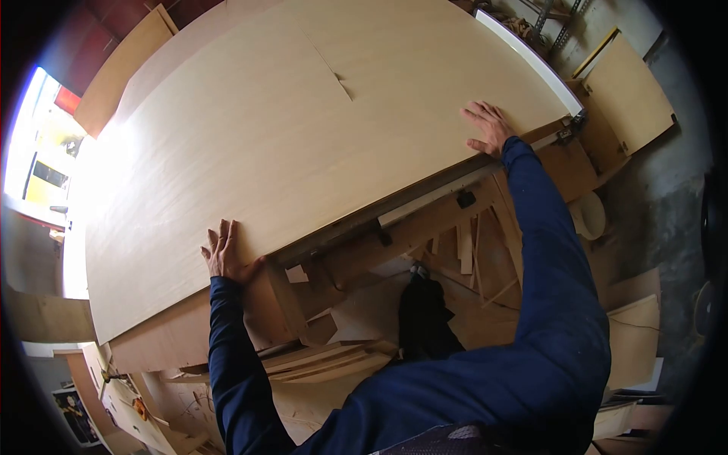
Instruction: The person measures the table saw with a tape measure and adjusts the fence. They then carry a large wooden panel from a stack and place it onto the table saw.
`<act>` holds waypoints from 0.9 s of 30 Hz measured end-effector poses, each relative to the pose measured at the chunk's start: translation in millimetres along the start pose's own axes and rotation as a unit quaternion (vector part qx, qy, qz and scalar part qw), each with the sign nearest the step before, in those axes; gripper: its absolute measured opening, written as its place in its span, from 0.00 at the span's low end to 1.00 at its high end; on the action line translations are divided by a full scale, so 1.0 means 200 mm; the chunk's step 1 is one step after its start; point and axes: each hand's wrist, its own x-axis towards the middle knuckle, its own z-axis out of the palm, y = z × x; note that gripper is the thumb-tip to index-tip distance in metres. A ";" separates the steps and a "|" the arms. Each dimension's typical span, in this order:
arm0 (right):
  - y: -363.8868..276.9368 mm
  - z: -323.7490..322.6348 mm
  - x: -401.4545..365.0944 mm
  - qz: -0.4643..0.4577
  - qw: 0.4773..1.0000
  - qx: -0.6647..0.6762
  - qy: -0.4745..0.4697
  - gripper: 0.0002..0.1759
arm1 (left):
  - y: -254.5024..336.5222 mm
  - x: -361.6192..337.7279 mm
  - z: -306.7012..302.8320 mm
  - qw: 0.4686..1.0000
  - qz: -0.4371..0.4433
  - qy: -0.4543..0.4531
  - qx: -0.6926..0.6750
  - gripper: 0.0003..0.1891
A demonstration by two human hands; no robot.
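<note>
A large sheet of light plywood (288,144) covers the work table in front of me. My left hand (223,252) lies on its near edge, fingers spread, with the thumb out toward the right. Farther right, my right hand (489,129) rests flat on the sheet near its right end, fingers apart. Neither hand holds anything. A thin dark split or raised sliver (339,77) marks the sheet's surface toward the far side. Along the right end of the sheet runs a white strip (531,61).
Under the table edge, wood strips and offcuts (326,362) lie around my feet. A wooden panel (629,91) leans at the right wall, and boards (633,341) stand lower right. Bright light enters by an opening (49,167) at the left.
</note>
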 end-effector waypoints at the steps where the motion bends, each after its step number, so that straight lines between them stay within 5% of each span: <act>1: 0.00 0.00 -0.01 -0.001 1.000 -0.004 0.005 0.46 | 0.00 0.00 0.01 1.000 -0.002 0.003 0.000 0.52; 27: -0.03 0.05 -0.06 -0.022 0.996 -0.029 0.085 0.42 | -0.03 -0.04 0.07 0.998 0.002 0.059 0.015 0.50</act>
